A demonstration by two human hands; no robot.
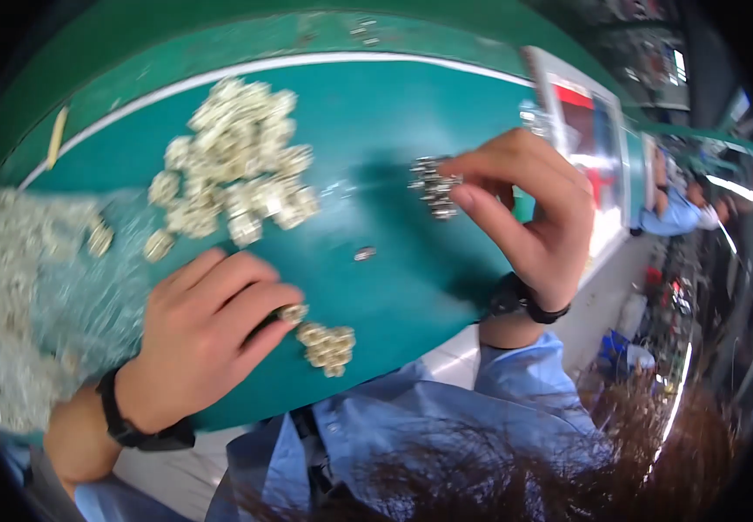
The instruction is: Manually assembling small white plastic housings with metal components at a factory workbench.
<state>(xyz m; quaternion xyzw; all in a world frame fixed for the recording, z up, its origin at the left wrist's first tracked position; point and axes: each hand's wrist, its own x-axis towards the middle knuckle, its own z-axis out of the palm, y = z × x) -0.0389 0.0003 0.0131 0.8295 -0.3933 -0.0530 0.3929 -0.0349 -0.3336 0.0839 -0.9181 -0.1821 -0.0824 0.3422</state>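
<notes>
My left hand (215, 326) pinches a small pale-gold round metal part (292, 313) between thumb and forefinger. Just beside it, a tight cluster of similar gold parts (329, 348) lies on the green tabletop (376, 304). My right hand (528, 213) has its thumb and forefinger curled together at the edge of a heap of small silver metal pieces (434, 187). What sits between those fingertips is too small and blurred to make out. A single silver piece (365, 253) lies apart, between my hands.
A large heap of pale-gold parts (233, 157) sits beyond my left hand. Clear plastic bags (46, 287) of parts cover the left side. A white-framed tray or box (585, 130) stands at the right. A raised green ledge borders the far side. Another person (676, 213) is farther right.
</notes>
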